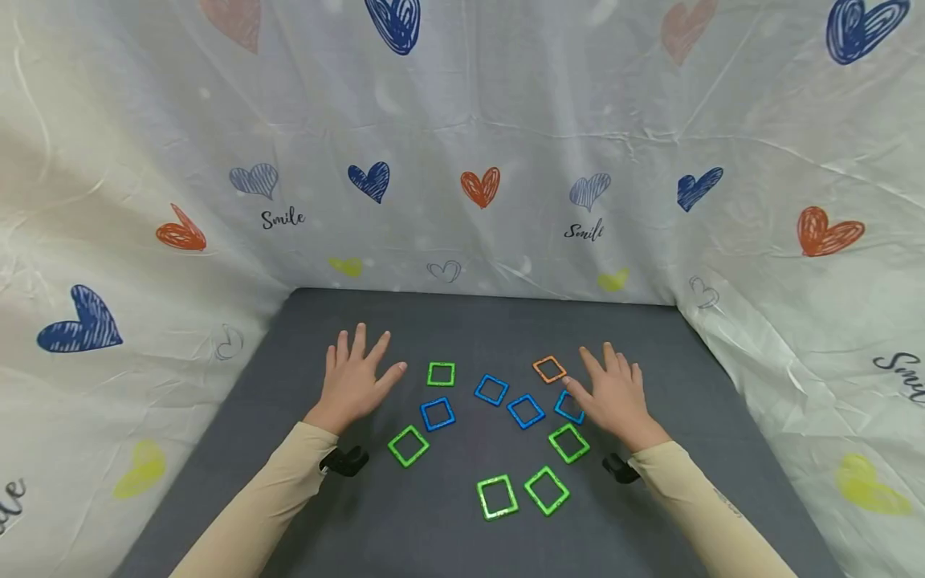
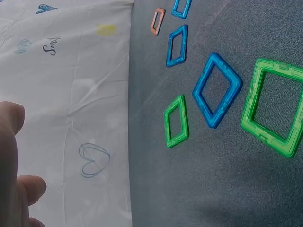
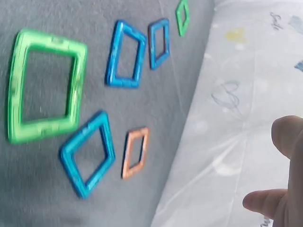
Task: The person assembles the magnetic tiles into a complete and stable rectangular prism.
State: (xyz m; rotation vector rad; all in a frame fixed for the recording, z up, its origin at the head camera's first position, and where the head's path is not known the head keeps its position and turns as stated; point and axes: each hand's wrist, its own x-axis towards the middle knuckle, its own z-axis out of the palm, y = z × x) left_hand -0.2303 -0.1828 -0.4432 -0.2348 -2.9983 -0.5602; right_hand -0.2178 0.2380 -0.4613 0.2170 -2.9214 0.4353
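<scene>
My left hand [image 1: 352, 387] is held palm-down with its fingers spread, over the left side of the dark table. Nothing is in it. Nearest its thumb lie a small green square frame [image 1: 441, 364] and a blue square frame [image 1: 425, 418]. On the other side, my right hand [image 1: 614, 397] is likewise spread and holds nothing. Its thumb comes close to an orange square frame [image 1: 557, 378] and partly covers a blue frame [image 1: 567, 417] in the head view. Both wrist views show fingers in front of the white curtain, apart from the plastic frames.
Two more blue frames [image 1: 482, 384] lie mid-table. Other green frames [image 1: 498, 515] lie scattered nearer the front and sides, all flat on the dark grey table [image 1: 448, 546]. A white curtain [image 1: 419, 241] printed with hearts borders the table at the back and both sides.
</scene>
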